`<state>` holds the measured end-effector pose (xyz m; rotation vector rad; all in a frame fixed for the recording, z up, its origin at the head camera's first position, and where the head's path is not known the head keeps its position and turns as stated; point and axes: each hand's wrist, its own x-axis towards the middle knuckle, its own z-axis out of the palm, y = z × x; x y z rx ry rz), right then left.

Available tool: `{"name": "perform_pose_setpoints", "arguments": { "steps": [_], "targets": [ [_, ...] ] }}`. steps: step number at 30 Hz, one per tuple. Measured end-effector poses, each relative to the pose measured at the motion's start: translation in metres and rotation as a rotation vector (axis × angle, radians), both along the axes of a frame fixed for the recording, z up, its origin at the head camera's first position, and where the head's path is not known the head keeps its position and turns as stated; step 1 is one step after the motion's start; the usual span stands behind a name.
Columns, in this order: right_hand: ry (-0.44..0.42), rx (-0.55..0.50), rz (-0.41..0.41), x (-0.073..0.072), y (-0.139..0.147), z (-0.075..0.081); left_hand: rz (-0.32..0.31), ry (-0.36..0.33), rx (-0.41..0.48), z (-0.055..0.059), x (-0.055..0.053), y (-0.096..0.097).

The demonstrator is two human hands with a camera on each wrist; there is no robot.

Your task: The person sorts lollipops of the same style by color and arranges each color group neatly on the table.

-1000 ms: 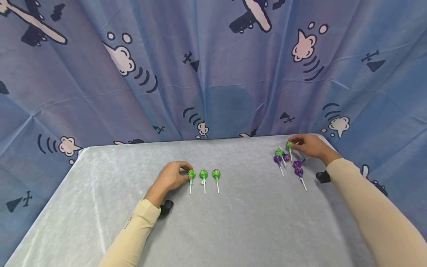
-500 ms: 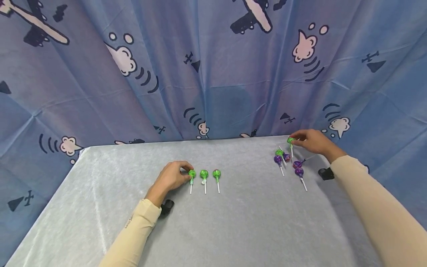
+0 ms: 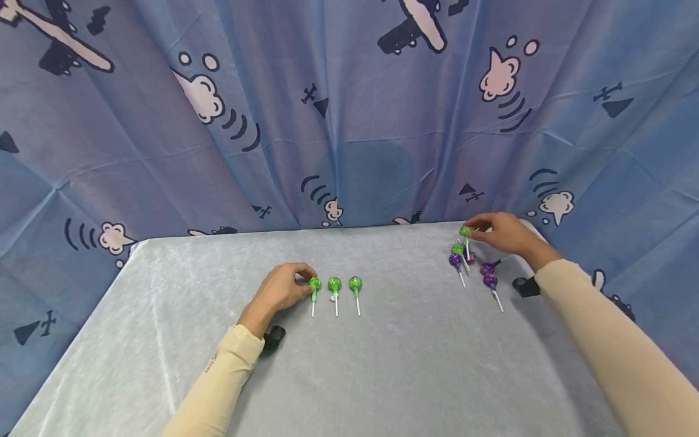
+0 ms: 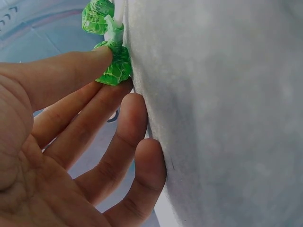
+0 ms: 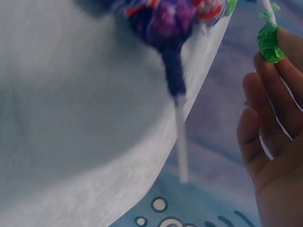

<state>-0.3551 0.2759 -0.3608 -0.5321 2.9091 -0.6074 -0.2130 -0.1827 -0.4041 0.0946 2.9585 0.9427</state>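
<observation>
My left hand (image 3: 283, 287) pinches the wrapped head of a green lollipop (image 4: 116, 71), the leftmost of three green ones lined up with their sticks toward me. Beside it lie the middle green lollipop (image 3: 334, 284) and the right one (image 3: 355, 284). At the far right, my right hand (image 3: 499, 232) pinches another green lollipop (image 5: 271, 45) by its head, between thumb and fingers, stick pointing down toward me in the head view. Just below that hand, a loose group holds one green lollipop (image 3: 457, 249) and several purple ones, among them a purple lollipop (image 3: 455, 260).
Closer to me on the right lies a purple lollipop (image 3: 490, 281), with another purple lollipop (image 3: 487, 268) touching it. A pale grey cloth covers the table (image 3: 404, 364). Behind the far edge hangs a blue patterned curtain (image 3: 377, 176).
My right hand, holding its green lollipop, first moved slightly away toward the back edge, then shifted left over the group. The left hand stays in place on its lollipop.
</observation>
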Motion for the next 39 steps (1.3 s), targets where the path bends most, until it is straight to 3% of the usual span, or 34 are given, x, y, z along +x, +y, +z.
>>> {"name": "perform_pose_setpoints", "arguments": {
  "steps": [11, 39],
  "targets": [
    [0.006, 0.009, 0.018, 0.007, -0.021, -0.007, -0.003, 0.001, -0.001, 0.001, 0.0, 0.001],
    [0.097, -0.082, 0.138, 0.046, -0.081, 0.001, -0.002, -0.005, -0.008, 0.001, 0.001, 0.001]
  ]
}}
